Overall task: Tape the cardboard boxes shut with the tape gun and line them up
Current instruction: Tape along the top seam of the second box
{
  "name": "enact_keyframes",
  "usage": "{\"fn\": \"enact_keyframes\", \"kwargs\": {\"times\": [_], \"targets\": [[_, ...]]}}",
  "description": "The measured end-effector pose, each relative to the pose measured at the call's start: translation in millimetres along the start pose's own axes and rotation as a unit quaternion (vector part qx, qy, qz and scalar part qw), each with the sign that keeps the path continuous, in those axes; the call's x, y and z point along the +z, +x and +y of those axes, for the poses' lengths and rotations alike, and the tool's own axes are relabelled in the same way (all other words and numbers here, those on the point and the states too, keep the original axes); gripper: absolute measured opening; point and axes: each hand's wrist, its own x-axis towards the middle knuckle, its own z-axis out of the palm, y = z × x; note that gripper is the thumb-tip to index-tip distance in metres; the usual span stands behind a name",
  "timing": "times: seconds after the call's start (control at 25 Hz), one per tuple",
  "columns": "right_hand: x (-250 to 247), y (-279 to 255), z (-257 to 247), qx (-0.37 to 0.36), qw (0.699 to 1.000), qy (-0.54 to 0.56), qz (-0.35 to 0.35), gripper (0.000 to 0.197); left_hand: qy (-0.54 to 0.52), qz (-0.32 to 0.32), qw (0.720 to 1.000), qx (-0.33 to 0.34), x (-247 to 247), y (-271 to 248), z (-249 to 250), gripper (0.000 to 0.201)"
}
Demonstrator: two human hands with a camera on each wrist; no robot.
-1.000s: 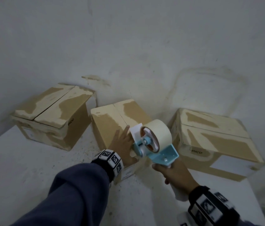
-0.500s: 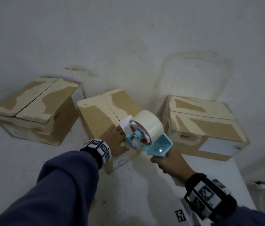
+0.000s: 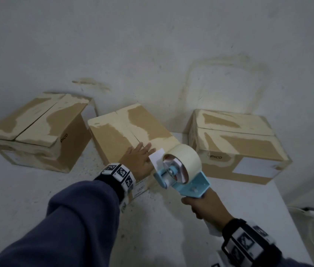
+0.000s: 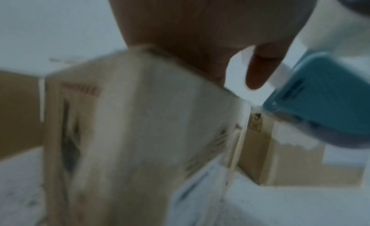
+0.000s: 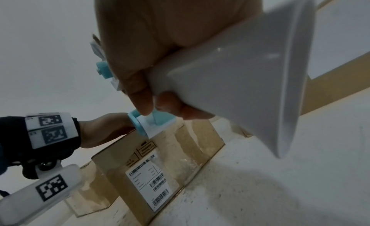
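Three cardboard boxes are sitting on the table [image 3: 26,191]. The left hand [image 3: 139,160] is pressing flat, fingers straight, on the middle box [image 3: 121,135]. Just beside it, the right hand [image 3: 203,207] is gripping the tape gun [image 3: 181,170] by its handle.

Risk: the loose tape tab [image 3: 157,157] is hanging free near the left fingers and may be catching skin instead of the seam [image 3: 133,132].

Markings: "PICO" is reading on the box beyond the right hand [image 3: 239,139] and on the left box [image 3: 36,130]; the barcode label [image 5: 150,180] is too small to read.

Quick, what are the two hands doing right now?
Left hand: open, fingers straight, resting flat on the middle box.
Right hand: closed around the handle of the tape gun.
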Motion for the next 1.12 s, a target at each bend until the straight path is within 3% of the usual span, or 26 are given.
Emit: {"fn": "enact_keyframes", "kwargs": {"times": [0.2,0.64,1.12], "targets": [[0.4,-0.5,5.8,0.003,0.999,0.036,0.001,0.019,0.025,0.041,0.995,-0.090,11.5,8.2,19.5,0.061],[17.5,34.2,17.1,0.038,0.999,-0.007,0.017,0.013,0.056,0.032,0.992,-0.113,9.9,13.8,20.0,0.066],[3.4,37.9,14.7,0.029,0.998,-0.040,-0.037,0.016,0.037,0.046,0.991,-0.123,10.9,14.7,23.0,0.064]]}}
